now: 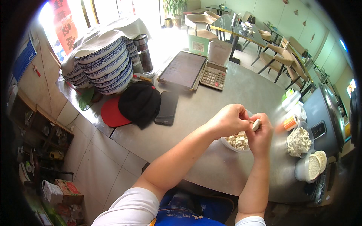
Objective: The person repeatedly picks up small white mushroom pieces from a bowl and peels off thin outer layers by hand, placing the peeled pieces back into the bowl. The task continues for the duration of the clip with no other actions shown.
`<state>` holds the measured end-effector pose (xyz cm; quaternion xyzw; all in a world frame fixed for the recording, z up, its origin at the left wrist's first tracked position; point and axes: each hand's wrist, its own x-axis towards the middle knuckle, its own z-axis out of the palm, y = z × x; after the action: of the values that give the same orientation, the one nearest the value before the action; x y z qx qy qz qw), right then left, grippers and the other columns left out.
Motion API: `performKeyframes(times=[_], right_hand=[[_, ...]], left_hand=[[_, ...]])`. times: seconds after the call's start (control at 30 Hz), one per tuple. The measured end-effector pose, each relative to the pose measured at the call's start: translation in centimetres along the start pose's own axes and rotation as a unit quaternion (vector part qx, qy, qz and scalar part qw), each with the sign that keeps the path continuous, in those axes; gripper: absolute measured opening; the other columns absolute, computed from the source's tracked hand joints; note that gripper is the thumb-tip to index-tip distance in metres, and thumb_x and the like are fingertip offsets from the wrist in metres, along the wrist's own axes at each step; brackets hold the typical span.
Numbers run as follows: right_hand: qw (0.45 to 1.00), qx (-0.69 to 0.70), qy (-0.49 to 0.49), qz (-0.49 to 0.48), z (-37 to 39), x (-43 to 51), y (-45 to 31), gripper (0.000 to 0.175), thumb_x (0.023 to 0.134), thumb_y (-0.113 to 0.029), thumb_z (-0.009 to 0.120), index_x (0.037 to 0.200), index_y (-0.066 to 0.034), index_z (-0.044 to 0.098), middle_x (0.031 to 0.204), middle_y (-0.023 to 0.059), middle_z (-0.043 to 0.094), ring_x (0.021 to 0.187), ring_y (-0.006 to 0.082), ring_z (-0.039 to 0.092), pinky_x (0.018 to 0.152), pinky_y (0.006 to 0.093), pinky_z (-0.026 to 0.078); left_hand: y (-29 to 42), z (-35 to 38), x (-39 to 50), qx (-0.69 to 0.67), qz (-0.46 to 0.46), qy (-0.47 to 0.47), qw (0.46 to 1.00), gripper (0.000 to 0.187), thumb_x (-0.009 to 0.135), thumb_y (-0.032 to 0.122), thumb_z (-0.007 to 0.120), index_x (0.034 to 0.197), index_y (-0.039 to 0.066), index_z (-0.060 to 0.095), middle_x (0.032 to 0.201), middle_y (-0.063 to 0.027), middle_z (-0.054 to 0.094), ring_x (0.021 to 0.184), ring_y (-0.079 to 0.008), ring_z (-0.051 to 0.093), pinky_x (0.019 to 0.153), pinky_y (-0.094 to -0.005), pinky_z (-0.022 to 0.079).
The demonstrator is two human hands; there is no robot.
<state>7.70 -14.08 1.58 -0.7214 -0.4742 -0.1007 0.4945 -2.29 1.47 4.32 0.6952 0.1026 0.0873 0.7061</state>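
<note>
My right hand grips a pale, whitish piece of food between thumb and fingers, above a round plastic tub. My left hand meets it from the left, its fingertips pinched at the near end of the piece; what lies between them is mostly hidden. Pale cubes of food lie in the tub, partly covered by my hands. To the right, a clear container holds thin pale shreds. Nearer me, another clear tub holds round, flat pale pieces.
On the metal counter are a black and red cap, a phone, a calculator, a tablet and stacked patterned bowls. Paper rolls and a large grey appliance stand at the right.
</note>
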Motion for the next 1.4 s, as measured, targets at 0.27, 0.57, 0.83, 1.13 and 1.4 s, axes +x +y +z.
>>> performKeyframes(times=[0.27,0.57,0.83,1.13,1.4], right_hand=[[0.934,0.306,-0.006,0.186,0.8,0.2,0.4,0.01,0.101,-0.002,0.061,0.11,-0.0026,0.065,0.093,-0.0006,0.065,0.069,0.0032,0.054,0.058,0.0189,0.042],[0.993,0.114,0.018,-0.003,1.0,-0.5,0.6,0.011,0.097,-0.008,0.073,0.105,-0.0022,0.067,0.092,0.0018,0.066,0.082,0.0084,0.059,0.072,0.0255,0.05],[0.967,0.209,0.038,0.141,-0.4,0.5,1.6,0.017,0.097,0.002,0.062,0.114,-0.0011,0.067,0.101,0.0028,0.068,0.086,0.01,0.062,0.077,0.0261,0.052],[0.963,0.235,-0.026,0.13,0.5,0.0,0.3,0.01,0.1,-0.002,0.068,0.11,-0.0001,0.068,0.098,0.003,0.069,0.084,0.0098,0.063,0.076,0.0255,0.053],[0.993,0.074,0.044,0.085,0.2,0.2,0.9,0.019,0.094,-0.013,0.079,0.104,-0.002,0.067,0.091,0.004,0.064,0.081,0.0115,0.059,0.07,0.0288,0.05]], left_hand=[[-1.2,0.7,0.9,-0.065,0.083,0.064,0.992,0.013,0.092,0.003,0.069,0.103,-0.004,0.07,0.089,-0.0052,0.071,0.079,-0.0091,0.066,0.069,-0.0256,0.055],[-0.3,-0.1,0.1,0.025,0.048,0.028,0.998,0.016,0.086,0.008,0.075,0.09,0.0,0.062,0.081,-0.0043,0.066,0.072,-0.0095,0.062,0.062,-0.0267,0.052],[-0.5,0.6,0.2,-0.072,0.055,0.055,0.994,0.015,0.094,0.006,0.07,0.103,-0.005,0.07,0.09,-0.0069,0.071,0.077,-0.0113,0.069,0.069,-0.0265,0.057],[-1.0,0.4,0.5,0.036,0.089,0.083,0.992,0.013,0.088,0.004,0.073,0.097,-0.004,0.069,0.083,-0.0073,0.071,0.076,-0.0114,0.067,0.069,-0.0294,0.056],[-0.9,0.8,0.6,0.018,0.057,0.046,0.997,0.02,0.09,0.014,0.078,0.102,-0.002,0.074,0.091,-0.0054,0.07,0.081,-0.012,0.065,0.077,-0.0283,0.056]])
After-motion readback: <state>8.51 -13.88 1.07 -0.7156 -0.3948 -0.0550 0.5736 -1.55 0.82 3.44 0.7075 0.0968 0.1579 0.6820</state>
